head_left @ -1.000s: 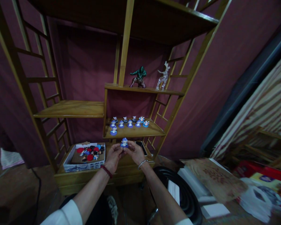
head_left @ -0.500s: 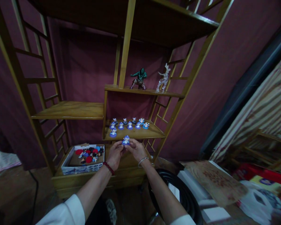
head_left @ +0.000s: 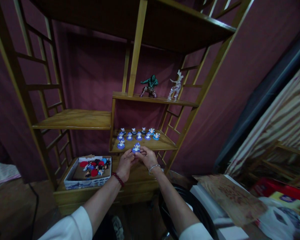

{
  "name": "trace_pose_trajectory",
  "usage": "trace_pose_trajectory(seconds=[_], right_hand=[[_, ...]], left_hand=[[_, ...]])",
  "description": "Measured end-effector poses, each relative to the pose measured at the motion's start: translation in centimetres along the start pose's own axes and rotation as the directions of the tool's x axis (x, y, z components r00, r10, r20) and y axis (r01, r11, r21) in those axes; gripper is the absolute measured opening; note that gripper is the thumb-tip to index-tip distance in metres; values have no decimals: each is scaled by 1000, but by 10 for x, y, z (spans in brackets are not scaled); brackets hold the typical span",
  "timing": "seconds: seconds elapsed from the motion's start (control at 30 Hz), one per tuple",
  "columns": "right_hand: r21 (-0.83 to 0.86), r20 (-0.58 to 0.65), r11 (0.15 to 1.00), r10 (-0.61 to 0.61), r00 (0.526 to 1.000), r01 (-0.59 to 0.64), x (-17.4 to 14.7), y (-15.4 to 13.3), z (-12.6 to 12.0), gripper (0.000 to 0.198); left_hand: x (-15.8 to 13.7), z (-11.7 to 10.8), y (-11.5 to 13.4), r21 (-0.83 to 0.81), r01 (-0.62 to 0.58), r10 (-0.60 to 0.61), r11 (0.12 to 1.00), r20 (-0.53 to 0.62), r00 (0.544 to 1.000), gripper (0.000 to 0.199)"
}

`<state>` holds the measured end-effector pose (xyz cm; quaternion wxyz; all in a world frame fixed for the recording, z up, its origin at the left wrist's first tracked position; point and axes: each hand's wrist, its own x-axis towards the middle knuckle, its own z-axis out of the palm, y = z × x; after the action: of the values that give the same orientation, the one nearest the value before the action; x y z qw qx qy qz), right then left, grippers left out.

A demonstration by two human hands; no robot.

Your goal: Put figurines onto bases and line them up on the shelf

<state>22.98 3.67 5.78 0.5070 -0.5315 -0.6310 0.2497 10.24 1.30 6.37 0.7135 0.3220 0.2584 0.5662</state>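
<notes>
A small purple-and-white figurine [head_left: 136, 147] on a round base is held up in front of the low shelf's edge. My left hand [head_left: 125, 163] pinches its base from the left, and my right hand [head_left: 148, 157] grips it from the right. Behind it, on the low wooden shelf [head_left: 156, 144], several like figurines stand upright in rows. One purple figurine [head_left: 121, 144] is alone at the front left. Dark-based figurines [head_left: 133, 131] and blue-based ones [head_left: 156, 136] stand farther back and to the right.
A shallow cardboard box [head_left: 87, 183] with a jumble of figurines sits at lower left. A green crouching statue [head_left: 150, 86] and a clear deer figure [head_left: 175, 86] occupy the shelf above. Below my right arm is a black coiled object [head_left: 202, 213]; flat boards [head_left: 230, 196] lie to the right.
Both hands have shifted slightly right with the figurine, which is now a little higher and nearer the shelf edge. The view has tilted slightly.
</notes>
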Motion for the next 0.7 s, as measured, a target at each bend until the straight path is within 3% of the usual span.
trace_pose_trajectory(seconds=[0.7], right_hand=[[-87, -31, 996, 18, 999, -21, 36, 9, 6, 31]], left_hand=[[19, 4, -2, 194, -24, 49, 981, -124, 991, 38]])
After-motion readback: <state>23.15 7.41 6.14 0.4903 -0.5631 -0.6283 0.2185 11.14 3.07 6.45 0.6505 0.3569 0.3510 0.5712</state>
